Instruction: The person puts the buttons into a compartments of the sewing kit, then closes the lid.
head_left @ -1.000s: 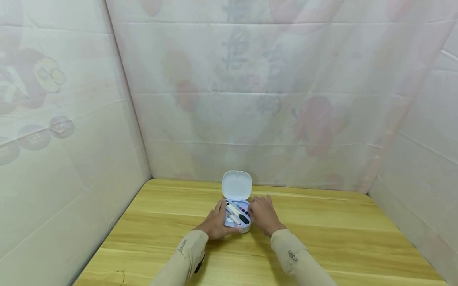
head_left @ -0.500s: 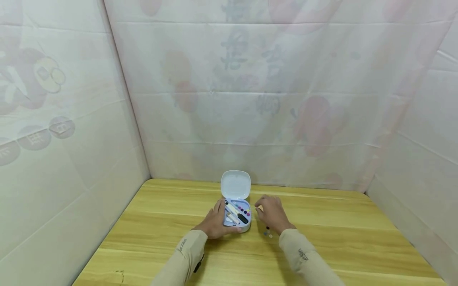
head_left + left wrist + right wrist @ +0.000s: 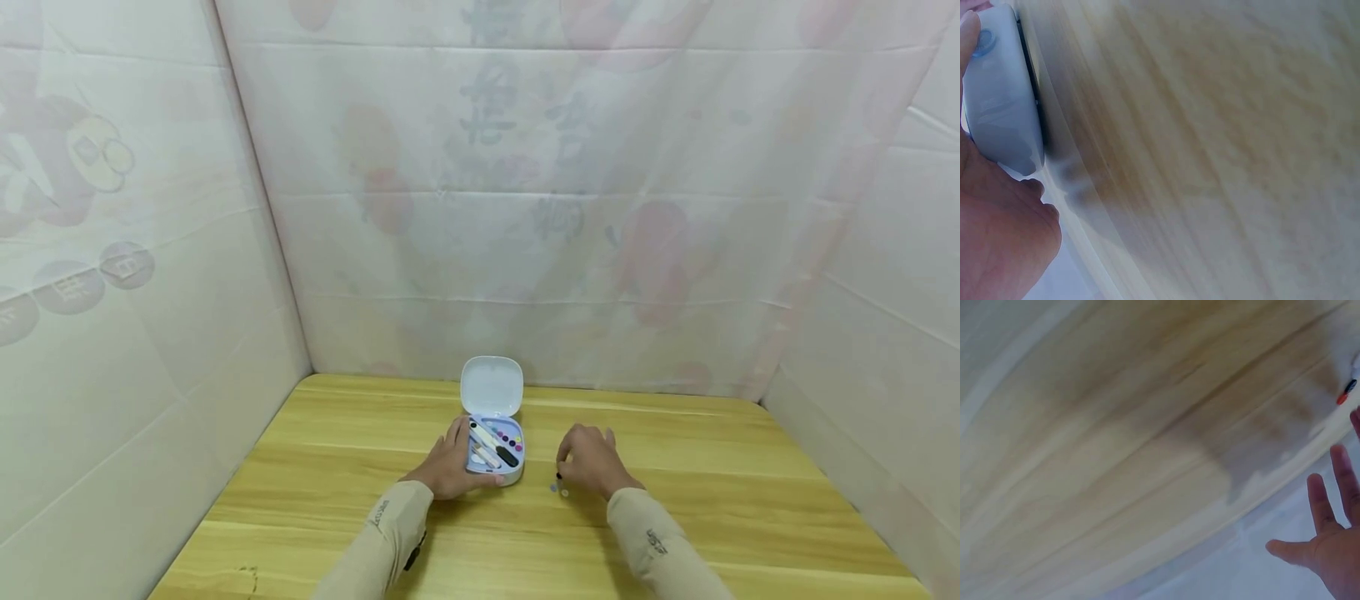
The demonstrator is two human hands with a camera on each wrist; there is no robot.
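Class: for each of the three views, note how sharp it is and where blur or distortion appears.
Head view: evenly lit, sharp on the open case, walls bowed by the wide lens. Left wrist view: table streaked with blur. Right wrist view: wood grain smeared, right hand soft.

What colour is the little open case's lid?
White, seen best in the head view: lid.

The table (image 3: 750,500) lay bare right of the right hand (image 3: 592,467). The open case (image 3: 495,450) blocked the centre; small pieces (image 3: 558,487) lay between. Sheeted walls (image 3: 150,333) closed three sides.
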